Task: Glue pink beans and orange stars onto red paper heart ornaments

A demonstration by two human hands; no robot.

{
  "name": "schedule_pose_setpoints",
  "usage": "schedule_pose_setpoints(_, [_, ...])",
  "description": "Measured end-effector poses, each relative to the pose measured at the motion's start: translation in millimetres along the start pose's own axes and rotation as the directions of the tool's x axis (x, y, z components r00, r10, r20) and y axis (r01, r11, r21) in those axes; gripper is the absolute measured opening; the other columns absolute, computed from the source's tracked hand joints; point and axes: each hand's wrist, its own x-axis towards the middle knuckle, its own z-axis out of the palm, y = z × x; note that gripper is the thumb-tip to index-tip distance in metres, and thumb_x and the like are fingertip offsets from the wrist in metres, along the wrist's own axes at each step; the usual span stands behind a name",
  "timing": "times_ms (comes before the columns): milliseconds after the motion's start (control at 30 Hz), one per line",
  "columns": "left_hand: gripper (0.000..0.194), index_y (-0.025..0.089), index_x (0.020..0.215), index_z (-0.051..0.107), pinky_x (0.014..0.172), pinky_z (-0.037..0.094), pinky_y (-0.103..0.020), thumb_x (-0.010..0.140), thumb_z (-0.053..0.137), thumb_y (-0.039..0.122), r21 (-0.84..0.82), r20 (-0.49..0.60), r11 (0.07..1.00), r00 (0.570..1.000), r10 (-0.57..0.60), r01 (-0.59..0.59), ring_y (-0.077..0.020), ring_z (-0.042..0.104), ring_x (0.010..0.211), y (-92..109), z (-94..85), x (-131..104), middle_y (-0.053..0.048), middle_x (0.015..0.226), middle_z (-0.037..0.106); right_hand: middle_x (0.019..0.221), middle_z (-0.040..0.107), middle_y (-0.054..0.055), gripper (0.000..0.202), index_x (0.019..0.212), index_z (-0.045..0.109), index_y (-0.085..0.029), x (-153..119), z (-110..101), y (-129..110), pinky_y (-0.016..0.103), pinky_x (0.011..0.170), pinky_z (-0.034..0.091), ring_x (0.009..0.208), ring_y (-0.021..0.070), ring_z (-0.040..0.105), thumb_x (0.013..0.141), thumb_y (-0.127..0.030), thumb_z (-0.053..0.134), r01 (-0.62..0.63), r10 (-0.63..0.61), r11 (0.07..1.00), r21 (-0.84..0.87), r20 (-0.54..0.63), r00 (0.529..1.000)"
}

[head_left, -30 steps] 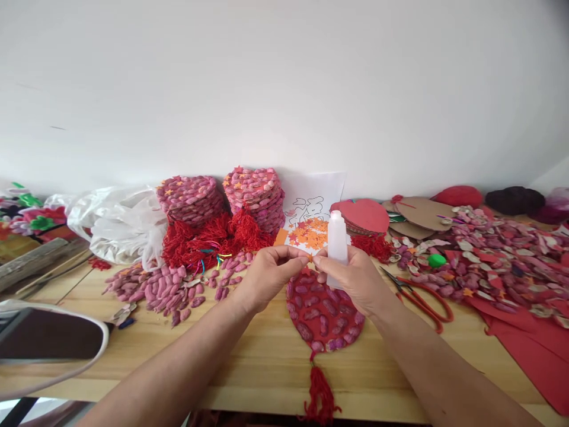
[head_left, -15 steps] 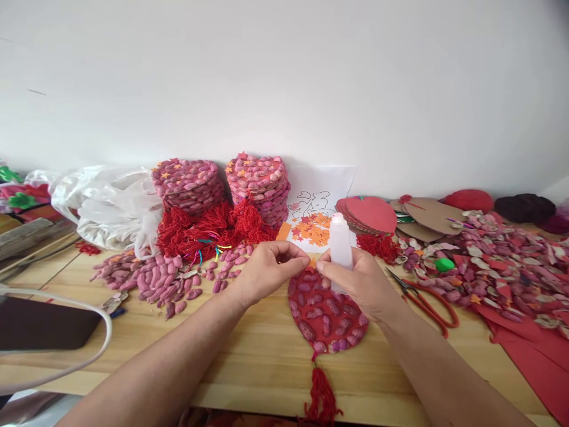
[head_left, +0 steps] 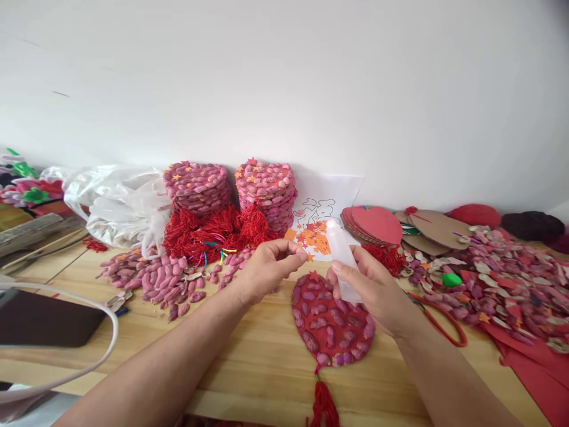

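Note:
My left hand (head_left: 276, 265) is closed in a pinch, with a small orange paper star (head_left: 310, 257) at its fingertips. My right hand (head_left: 371, 281) grips a whitish squeeze bottle (head_left: 341, 252), its cap end tilted up and to the left. Below both hands lies a red disc covered with pink-dyed peanuts (head_left: 331, 323). A red star (head_left: 314, 276) sits at the disc's far edge, and a red tassel (head_left: 323, 406) hangs from its near edge. Behind the hands, a pile of orange and red stars (head_left: 316, 238) rests on white paper with an outlined character (head_left: 351, 187).
Two stacks of peanut-covered discs (head_left: 198, 187) with red tassels (head_left: 204, 231) stand at the back. Loose peanuts (head_left: 162, 276) and a plastic bag (head_left: 120, 204) are left. To the right are red discs (head_left: 380, 225), orange-handled scissors (head_left: 448, 323) and a peanut heap (head_left: 502, 273).
My right hand and the bottle have moved right and down, away from my left hand, and the bottle tilts more. The red star on the disc now shows. The whole view has shifted slightly.

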Motion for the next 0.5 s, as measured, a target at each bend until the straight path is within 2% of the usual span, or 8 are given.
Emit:
schedule_pose_setpoints(100, [0.034, 0.019, 0.082, 0.062, 0.038, 0.024, -0.016, 0.076, 0.073, 0.051, -0.043, -0.038, 0.999, 0.999, 0.020, -0.022, -0.0061, 0.037, 0.048, -2, -2.5, 3, 0.006, 0.061, 0.049, 0.080, 0.063, -0.002, 0.030, 0.101, 0.055, -0.022, -3, -1, -5, 0.026, 0.055, 0.043, 0.061, 0.0128, 0.056, 0.087, -0.046, 0.065, 0.020, -0.019, 0.999, -0.035, 0.008, 1.000])
schedule_pose_setpoints(200, [0.034, 0.018, 0.081, 0.063, 0.039, 0.023, -0.016, 0.076, 0.073, 0.050, -0.062, -0.074, 0.997, 0.997, 0.036, -0.040, -0.0056, 0.036, 0.048, 0, -3.9, 4, 0.006, 0.060, 0.049, 0.077, 0.064, -0.001, 0.030, 0.105, 0.061, -0.023, -6, -2, -10, 0.028, 0.058, 0.044, 0.064, 0.0156, 0.057, 0.086, -0.046, 0.066, 0.087, -0.105, 0.952, -0.293, -0.046, 0.993])
schedule_pose_setpoints(300, [0.034, 0.016, 0.077, 0.065, 0.044, 0.028, -0.017, 0.073, 0.075, 0.049, -0.096, -0.125, 0.991, 0.988, 0.085, -0.098, -0.0052, 0.039, 0.050, 3, -5.0, 5, 0.004, 0.062, 0.053, 0.095, 0.071, 0.001, 0.032, 0.111, 0.066, -0.026, -8, -5, -12, 0.032, 0.071, 0.048, 0.079, 0.0199, 0.063, 0.085, -0.046, 0.068, 0.154, -0.201, 0.864, -0.480, -0.047, 0.978])
schedule_pose_setpoints(400, [0.035, 0.015, 0.076, 0.066, 0.047, 0.029, -0.018, 0.072, 0.076, 0.048, -0.140, -0.164, 0.982, 0.981, 0.103, -0.126, -0.0050, 0.039, 0.051, 6, -6.7, 5, 0.004, 0.063, 0.054, 0.116, 0.069, 0.004, 0.041, 0.122, 0.062, -0.028, -9, -7, -10, 0.035, 0.082, 0.049, 0.097, 0.0243, 0.065, 0.086, -0.045, 0.068, 0.177, -0.226, 0.870, -0.461, -0.053, 0.973])
schedule_pose_setpoints(500, [0.035, 0.016, 0.077, 0.067, 0.046, 0.028, -0.019, 0.073, 0.076, 0.049, -0.159, -0.177, 0.980, 0.980, 0.092, -0.120, -0.0050, 0.037, 0.049, 7, -8.5, 5, 0.005, 0.061, 0.052, 0.114, 0.070, 0.005, 0.043, 0.122, 0.056, -0.028, -11, -3, -11, 0.035, 0.080, 0.051, 0.098, 0.0249, 0.065, 0.084, -0.046, 0.068, 0.162, -0.226, 0.900, -0.405, -0.114, 0.968])
